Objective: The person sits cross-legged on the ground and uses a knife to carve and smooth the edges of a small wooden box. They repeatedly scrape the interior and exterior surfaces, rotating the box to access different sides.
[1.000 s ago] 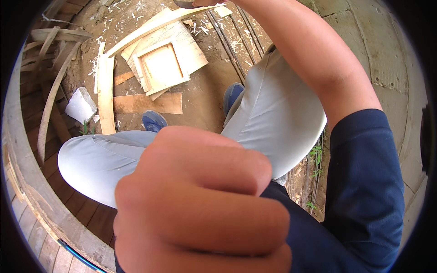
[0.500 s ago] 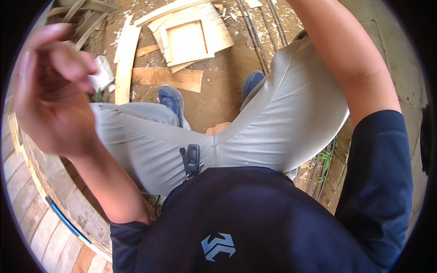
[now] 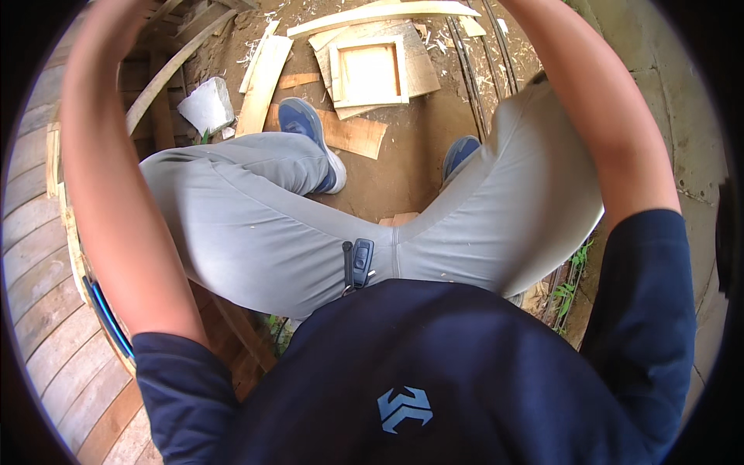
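Both my forearms reach up past the top of the head view, so my left hand and my right hand are out of sight. What they hold or touch is hidden. On the dirt ahead of my feet lies a square pale wooden frame point(image 3: 371, 101), resting on a flat wooden board point(image 3: 423, 68). A long thin wooden strip point(image 3: 380, 14) crosses behind it, its right end near my right forearm. A wide plank point(image 3: 263, 81) leans to the left of the frame. A brown board point(image 3: 356, 136) lies beside my left shoe point(image 3: 302, 122).
A whitish stone block point(image 3: 208, 106) sits left of the planks. Curved wood pieces point(image 3: 167, 66) are at the upper left. Dark metal rods point(image 3: 466, 66) run along the ground on the right. Slatted wood point(image 3: 58, 341) borders the left side. A key fob point(image 3: 361, 260) hangs at my waist.
My left hand, loosely curled earlier, has moved up and out of the picture. My left knee and shoe have shifted, and the view has turned slightly leftward. My right forearm stays raised.
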`<state>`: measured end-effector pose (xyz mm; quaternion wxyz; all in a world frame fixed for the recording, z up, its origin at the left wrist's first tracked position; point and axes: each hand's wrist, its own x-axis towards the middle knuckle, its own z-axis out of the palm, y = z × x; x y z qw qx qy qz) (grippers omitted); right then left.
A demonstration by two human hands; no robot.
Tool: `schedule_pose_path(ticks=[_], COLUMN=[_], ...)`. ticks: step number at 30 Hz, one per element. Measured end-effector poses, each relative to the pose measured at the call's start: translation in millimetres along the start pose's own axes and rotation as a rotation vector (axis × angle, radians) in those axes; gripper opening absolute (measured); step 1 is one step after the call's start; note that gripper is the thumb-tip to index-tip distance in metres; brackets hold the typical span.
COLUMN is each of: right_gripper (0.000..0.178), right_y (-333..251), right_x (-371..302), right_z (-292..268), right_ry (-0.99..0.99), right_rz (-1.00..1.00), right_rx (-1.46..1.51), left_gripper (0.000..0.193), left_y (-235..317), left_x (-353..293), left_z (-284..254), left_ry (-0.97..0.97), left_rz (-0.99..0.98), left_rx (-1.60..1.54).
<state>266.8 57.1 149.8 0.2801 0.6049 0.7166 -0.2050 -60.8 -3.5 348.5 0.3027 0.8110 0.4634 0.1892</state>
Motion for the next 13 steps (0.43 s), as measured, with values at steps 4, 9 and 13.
schedule_pose_path(ticks=[4,9,13], right_gripper=[0.041,0.04,0.043], right_y=[-17,-7,19], right_x=[-3,-32,-41], right_z=[15,-11,3], right_ry=[-0.037,-0.257,-0.08], right_rz=[0.06,-0.129,-0.199], right_rx=[-0.147,-0.084,-0.326], left_gripper=[0.03,0.038,0.046], left_y=[-67,-170,-207], left_x=[57,83,82], left_z=[66,135,197], left_ry=[-0.637,-0.832,-1.023], left_rz=[-0.193,-0.159,0.018], left_rx=[0.077,0.535,0.938])
